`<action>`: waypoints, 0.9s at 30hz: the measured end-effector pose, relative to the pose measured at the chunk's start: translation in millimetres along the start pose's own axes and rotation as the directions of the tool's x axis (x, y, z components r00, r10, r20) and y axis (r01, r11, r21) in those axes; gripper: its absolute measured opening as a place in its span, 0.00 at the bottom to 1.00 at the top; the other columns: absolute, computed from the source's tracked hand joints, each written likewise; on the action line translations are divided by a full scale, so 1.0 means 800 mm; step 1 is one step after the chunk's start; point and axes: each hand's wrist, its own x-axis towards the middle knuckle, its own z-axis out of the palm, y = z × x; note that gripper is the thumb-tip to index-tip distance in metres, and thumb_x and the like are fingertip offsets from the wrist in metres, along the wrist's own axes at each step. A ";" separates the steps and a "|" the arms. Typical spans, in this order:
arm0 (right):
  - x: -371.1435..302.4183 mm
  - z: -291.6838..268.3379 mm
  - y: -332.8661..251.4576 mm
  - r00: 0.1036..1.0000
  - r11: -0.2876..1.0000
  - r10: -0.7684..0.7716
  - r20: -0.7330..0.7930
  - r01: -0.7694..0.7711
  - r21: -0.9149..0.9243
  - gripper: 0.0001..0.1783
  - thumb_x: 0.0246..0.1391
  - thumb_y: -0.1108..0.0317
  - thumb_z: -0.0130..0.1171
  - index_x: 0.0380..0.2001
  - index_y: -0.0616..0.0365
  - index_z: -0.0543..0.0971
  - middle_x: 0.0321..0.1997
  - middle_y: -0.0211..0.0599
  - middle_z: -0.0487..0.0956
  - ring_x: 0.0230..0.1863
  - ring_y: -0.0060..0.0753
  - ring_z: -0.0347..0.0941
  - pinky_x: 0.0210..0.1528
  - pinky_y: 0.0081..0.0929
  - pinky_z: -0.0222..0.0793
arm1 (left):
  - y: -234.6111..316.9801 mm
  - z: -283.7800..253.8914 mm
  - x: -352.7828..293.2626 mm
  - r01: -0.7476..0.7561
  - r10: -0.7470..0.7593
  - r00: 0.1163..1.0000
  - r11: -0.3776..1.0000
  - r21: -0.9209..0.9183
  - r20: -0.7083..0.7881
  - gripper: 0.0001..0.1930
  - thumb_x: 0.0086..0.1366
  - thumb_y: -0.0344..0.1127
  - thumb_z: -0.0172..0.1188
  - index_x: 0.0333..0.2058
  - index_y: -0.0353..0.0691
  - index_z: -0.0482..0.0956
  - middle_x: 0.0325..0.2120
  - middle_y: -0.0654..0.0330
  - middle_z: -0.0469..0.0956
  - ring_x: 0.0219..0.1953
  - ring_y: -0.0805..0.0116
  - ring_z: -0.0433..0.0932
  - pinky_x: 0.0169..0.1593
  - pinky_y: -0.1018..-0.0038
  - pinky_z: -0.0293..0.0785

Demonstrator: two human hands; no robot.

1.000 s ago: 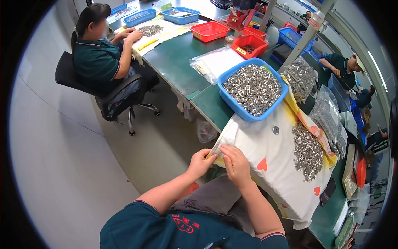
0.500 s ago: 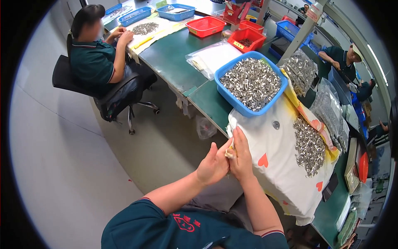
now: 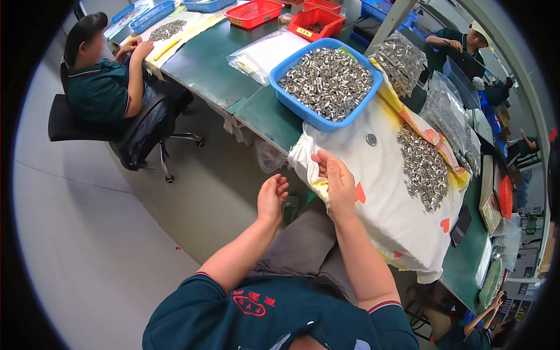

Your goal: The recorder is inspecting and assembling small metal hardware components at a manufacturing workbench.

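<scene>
A: Begin at the worker's hands.

B: Left hand [image 3: 272, 201]: empty, fingers loosely curled; short of the near edge of the tabletop [image 3: 262, 119], apart from the white cloth [image 3: 379, 175]. Right hand [image 3: 341, 182]: against the cloth's bunched edge, fingers half bent; from where I stand, I cannot tell whether they pinch it.

A: How does the cloth lie from them?

B: Draped over the tabletop's near edge, long axis running along that edge. Its gathered left end lies ahead of the left hand and to its right, just beside the right palm. Nearer hand: the right.

A: Its looks?

B: Soft, creased, white; red hearts; yellow at the gathered edge; hem hanging loose.

A: Set upon it?

B: Grey disc [image 3: 371, 139], one, dark-centred, lying flat. Right of that, a loose pile of small metal pieces [image 3: 429, 169], shiny, uncounted. At the cloth's far-left end, a blue basket [image 3: 294, 109], heaped with similar pieces.

A: Farther off?

B: Clear bag [image 3: 399, 64] of metal parts, past the basket's right side. Red tray [image 3: 248, 24], beyond the basket. Co-worker [image 3: 99, 87], dark green shirt, seated farther left along the near edge.
</scene>
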 end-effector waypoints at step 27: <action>-0.035 0.021 -0.016 0.799 0.506 -0.225 0.558 0.585 -0.633 0.35 0.56 0.48 0.34 0.58 0.66 0.53 0.64 0.51 0.47 0.66 0.48 0.37 0.64 0.43 0.29 | 0.031 0.102 -0.007 0.177 0.076 0.836 0.901 -0.397 0.544 0.25 0.63 0.60 0.33 0.42 0.48 0.68 0.33 0.68 0.71 0.34 0.74 0.71 0.40 0.74 0.69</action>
